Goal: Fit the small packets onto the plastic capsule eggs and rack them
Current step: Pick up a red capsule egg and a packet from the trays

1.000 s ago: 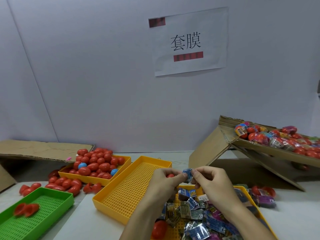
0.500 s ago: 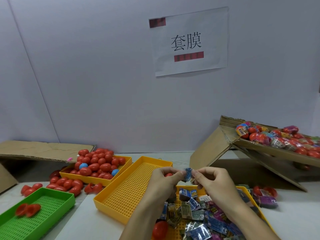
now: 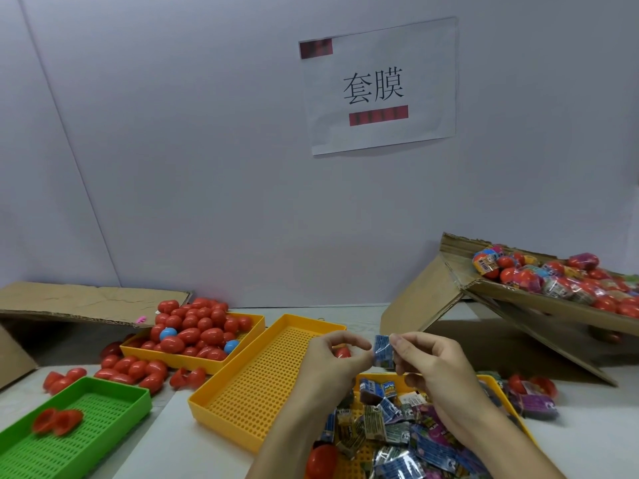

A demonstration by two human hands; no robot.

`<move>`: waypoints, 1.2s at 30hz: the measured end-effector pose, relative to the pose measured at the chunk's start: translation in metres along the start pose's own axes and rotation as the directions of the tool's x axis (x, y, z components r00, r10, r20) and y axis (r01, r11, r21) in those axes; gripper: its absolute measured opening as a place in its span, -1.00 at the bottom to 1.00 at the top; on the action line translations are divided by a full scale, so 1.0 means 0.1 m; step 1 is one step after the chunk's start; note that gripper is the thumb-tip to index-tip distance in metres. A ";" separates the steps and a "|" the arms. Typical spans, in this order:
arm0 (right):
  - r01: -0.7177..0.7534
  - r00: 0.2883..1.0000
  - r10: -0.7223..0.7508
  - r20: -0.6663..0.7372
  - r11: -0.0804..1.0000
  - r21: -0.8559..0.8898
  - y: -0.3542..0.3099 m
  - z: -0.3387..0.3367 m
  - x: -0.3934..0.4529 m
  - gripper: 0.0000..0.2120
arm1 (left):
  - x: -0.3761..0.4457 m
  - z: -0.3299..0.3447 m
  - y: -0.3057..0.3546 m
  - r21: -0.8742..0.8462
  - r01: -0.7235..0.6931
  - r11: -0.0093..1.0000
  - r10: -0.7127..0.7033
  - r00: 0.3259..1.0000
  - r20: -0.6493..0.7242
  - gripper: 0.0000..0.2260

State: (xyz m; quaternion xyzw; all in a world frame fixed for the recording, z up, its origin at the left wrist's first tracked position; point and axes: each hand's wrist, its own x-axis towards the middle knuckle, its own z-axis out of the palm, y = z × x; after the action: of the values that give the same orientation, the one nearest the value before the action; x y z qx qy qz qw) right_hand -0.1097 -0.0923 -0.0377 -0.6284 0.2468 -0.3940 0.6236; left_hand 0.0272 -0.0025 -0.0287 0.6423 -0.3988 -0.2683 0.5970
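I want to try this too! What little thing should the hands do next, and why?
Probably slide the blue packet over the red egg. Both hands pinch the packet between them, the left hand also holds the egg beside it, and the egg is still bare.

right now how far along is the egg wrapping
Done: wrapped eggs piled on the cardboard rack. In hand: both hands pinch a blue packet, the left hand also holding a red egg. Left: a heaped tray of bare eggs.

blue packet (image 3: 383,351) — now pulled wider
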 end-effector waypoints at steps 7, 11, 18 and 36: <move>-0.070 0.997 0.068 0.031 0.996 0.063 -0.03 0.00 -0.01 -0.67 | -0.02 0.01 0.05 0.013 -0.100 0.995 0.099 0.994 0.056 -0.85; -0.118 0.989 0.109 0.103 0.990 0.080 -0.03 -0.02 -0.01 -0.75 | -0.03 0.03 0.07 -0.047 -0.087 0.995 0.089 0.995 0.046 -0.93; -0.102 0.987 0.085 0.139 0.987 0.126 0.00 -0.02 0.01 -0.78 | -0.07 0.02 0.10 -0.050 -0.058 0.997 0.066 0.983 0.170 -0.90; -0.168 0.972 0.154 0.175 0.983 0.070 -0.04 0.02 -0.02 -0.70 | -0.07 0.07 0.11 0.116 -0.033 0.993 0.010 0.981 0.193 -0.70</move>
State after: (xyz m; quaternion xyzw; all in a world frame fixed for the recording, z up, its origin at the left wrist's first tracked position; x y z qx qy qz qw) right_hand -0.1100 -0.0888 -0.0345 -0.6104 0.2265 -0.2975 0.6983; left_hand 0.0154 -0.0001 -0.0199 0.6433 -0.4767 -0.2986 0.5195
